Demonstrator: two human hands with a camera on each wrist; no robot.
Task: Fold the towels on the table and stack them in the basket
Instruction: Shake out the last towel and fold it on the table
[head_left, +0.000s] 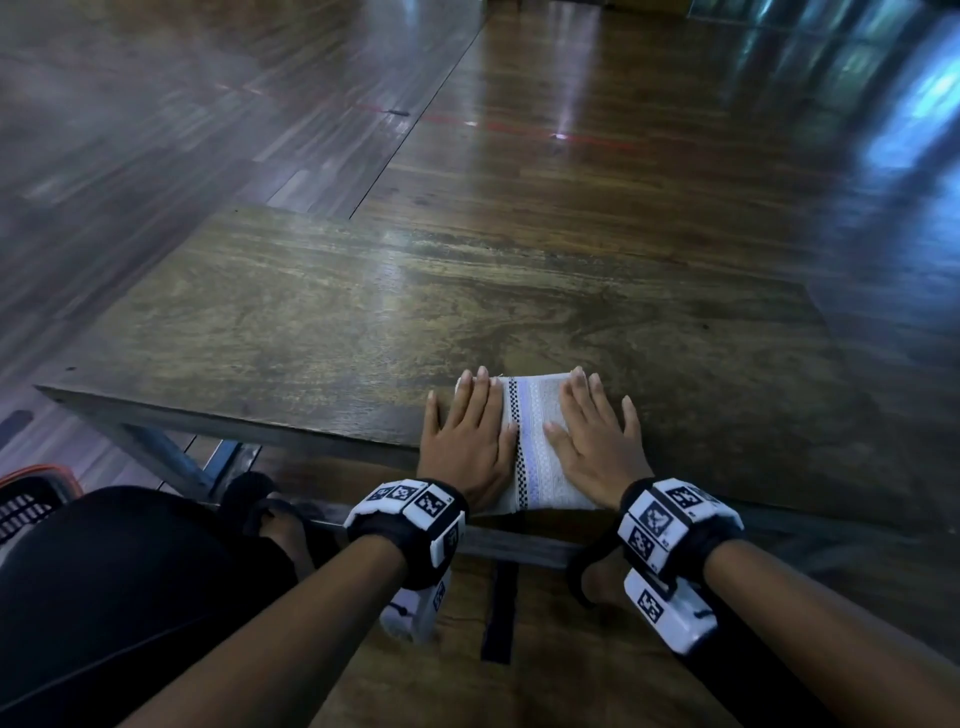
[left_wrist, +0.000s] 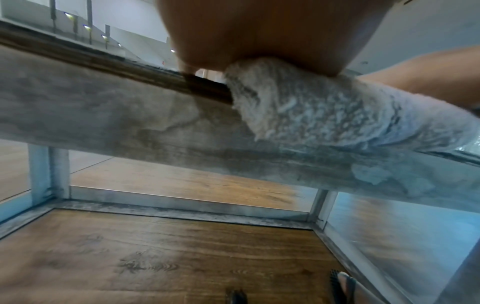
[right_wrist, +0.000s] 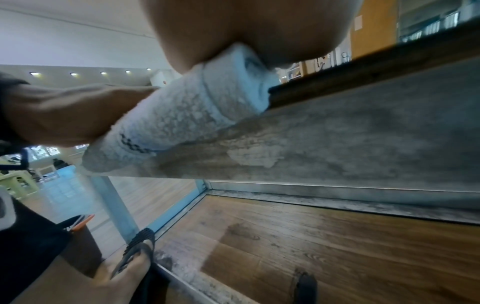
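A folded white towel (head_left: 535, 441) with a black checked stripe and a pale blue band lies at the near edge of the wooden table (head_left: 322, 322). My left hand (head_left: 467, 431) lies flat on its left part, fingers straight. On its right part my right hand (head_left: 597, 436) presses flat the same way. From below, the left wrist view shows the towel (left_wrist: 324, 115) overhanging the table edge under my palm. The right wrist view shows the towel (right_wrist: 187, 117) the same way, pinned under the heel of my hand. A dark basket (head_left: 26, 499) with an orange rim stands low at the far left.
The table's metal frame (left_wrist: 49, 170) and a lower wooden shelf (left_wrist: 182, 257) sit beneath the top. My dark-clothed knee (head_left: 130, 571) and sandalled feet (right_wrist: 135, 253) are under the near edge. Wooden floor surrounds the table.
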